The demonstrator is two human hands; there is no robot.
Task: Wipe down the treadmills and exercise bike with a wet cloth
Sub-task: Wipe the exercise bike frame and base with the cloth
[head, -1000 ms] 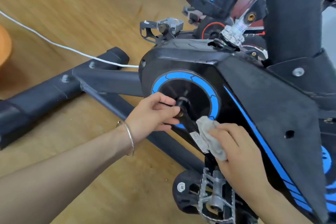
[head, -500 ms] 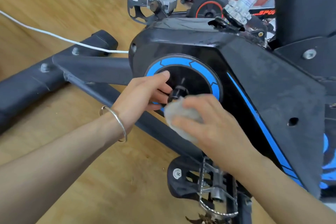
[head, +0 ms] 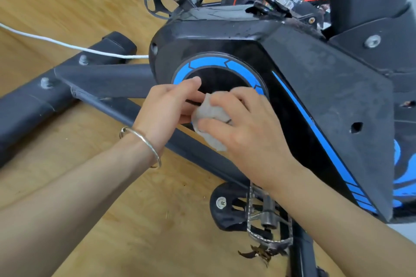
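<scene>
Head view: the right hand (head: 245, 132) clenches the grey cloth (head: 208, 117) and presses it onto the hub inside the blue ring (head: 209, 63) of the exercise bike (head: 315, 87). At the cloth's 9 o'clock, the left hand (head: 168, 105) touches the disc, fingers curled; what they grasp I cannot tell. The pedal (head: 267, 218) hangs at 6 o'clock.

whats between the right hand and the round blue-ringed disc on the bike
In the head view, a crumpled grey cloth lies between the right hand and the blue-ringed disc; the hand's fingers curl round it.
</scene>
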